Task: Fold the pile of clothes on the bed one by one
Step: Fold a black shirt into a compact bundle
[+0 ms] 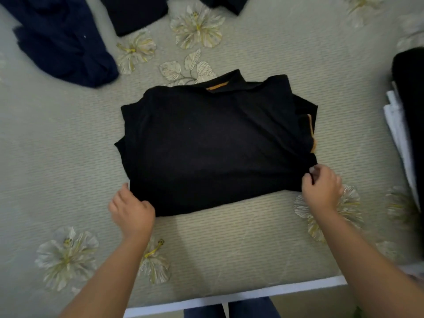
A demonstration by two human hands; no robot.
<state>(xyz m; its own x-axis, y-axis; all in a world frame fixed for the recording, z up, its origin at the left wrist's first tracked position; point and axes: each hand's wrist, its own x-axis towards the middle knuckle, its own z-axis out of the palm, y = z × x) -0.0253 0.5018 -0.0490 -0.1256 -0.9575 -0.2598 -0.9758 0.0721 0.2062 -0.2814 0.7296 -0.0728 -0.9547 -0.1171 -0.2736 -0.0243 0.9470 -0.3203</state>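
Hands: both hands sit at the near edge of the black shirt [215,143]; left hand [132,211] has its fingers curled round the near left corner of the cloth, thumb up beside the hem; right hand [321,188] pinches the near right corner between thumb and bent fingers
Black shirt: lies partly folded in a rough rectangle in the middle of the bed [252,244]; collar points away from the person; a thin orange strip [216,86] shows inside the neck, and an orange trim [311,129] shows along the right fold
Bed: covered by a pale ribbed spread printed with cream flowers and leaves; its white edge [229,298] runs along the near side
Navy garment [62,40]: crumpled at the far left of the bed, well apart from the shirt
Dark folded pieces: one dark folded piece [135,13] lies at the far top centre; another dark cloth [226,2] is cut off by the top of the view
Right side: a dark stack [410,92] with white layers [398,131] under it stands at the right edge of the view; what it is I cannot tell
Below the bed edge: blue trouser legs [231,309] of the person show
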